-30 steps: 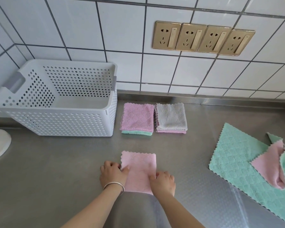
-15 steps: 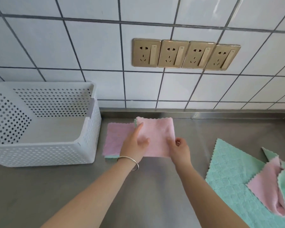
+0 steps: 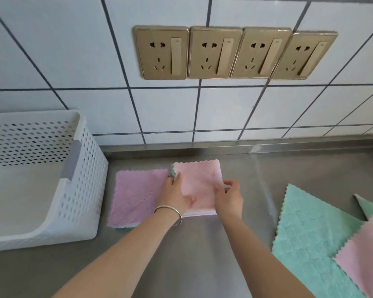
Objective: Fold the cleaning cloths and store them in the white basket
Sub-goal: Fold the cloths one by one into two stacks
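Note:
A folded light-pink cloth lies on top of the right-hand stack of folded cloths by the wall, hiding the grey cloth beneath. My left hand rests flat on the cloth's left edge, and my right hand pinches its right edge. Beside it on the left sits a second stack topped by a mauve-pink cloth with a green one underneath. The white perforated basket stands empty at the far left. An unfolded green cloth and a crumpled pink cloth lie at the right.
The steel counter runs to a raised metal lip under the tiled wall. Several gold sockets are mounted on the wall above the stacks. A silver bangle circles my left wrist.
Both hands lifted the folded light-pink cloth from the front of the counter and carried it back onto the grey-topped stack. The camera view moved closer to the wall.

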